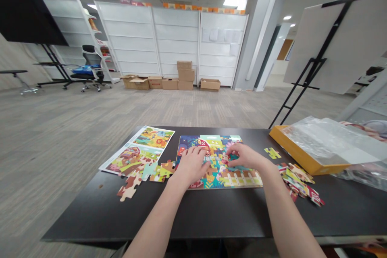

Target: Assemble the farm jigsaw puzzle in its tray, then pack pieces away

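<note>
A colourful jigsaw puzzle with a barn, animals and a white fence lies partly assembled on the dark table. My left hand rests flat over its left side, fingers stretched out and holding nothing. Over the right side, my right hand is curled, thumb and fingertips closing around a small puzzle piece at the board's surface. The fingers partly cover that piece. Left of the board, loose puzzle pieces overlap the edge of a printed picture sheet.
Right of the board lie a heap of loose pieces and one green piece. A yellow box holding clear plastic stands at the table's right. Beyond are cardboard boxes, white shelving and a board on a black stand.
</note>
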Motion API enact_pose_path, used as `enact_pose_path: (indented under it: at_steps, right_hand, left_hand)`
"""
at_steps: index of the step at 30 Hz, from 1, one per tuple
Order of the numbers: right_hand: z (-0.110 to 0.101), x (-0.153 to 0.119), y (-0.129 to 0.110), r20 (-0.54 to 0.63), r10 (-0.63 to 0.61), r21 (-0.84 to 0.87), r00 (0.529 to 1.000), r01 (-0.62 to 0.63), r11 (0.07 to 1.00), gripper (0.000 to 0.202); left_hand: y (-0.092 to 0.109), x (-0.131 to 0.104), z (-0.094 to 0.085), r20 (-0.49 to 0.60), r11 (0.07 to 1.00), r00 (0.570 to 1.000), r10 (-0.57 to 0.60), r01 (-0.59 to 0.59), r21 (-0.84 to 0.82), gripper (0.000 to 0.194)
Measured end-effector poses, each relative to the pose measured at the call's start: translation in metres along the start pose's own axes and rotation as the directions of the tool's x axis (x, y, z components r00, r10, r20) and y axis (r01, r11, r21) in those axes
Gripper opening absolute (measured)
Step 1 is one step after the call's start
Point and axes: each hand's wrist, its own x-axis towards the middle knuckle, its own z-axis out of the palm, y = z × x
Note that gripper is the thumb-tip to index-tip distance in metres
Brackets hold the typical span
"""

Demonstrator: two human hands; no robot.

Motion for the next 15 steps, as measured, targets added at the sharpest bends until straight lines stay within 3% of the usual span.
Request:
enact_pose_path:
  at_steps: [9,15]
  right_hand:
    - [0.009,0.005,-0.004,-0.054,-0.002,0.104,0.999,0.008,0.995,0.033]
    - [0.014,0.011,-0.009,-0.108,-0.125,-0.066,0.986,0.118,0.991,0.024]
  left_hand:
    - [0.001,0.000,-0.001,0.009,1.000,1.000,-0.002,0.002,-0.003,0.036]
    - [0.001,0.000,0.000,0.002,1.000,1.000,-0.002,0.002,0.005,0.037]
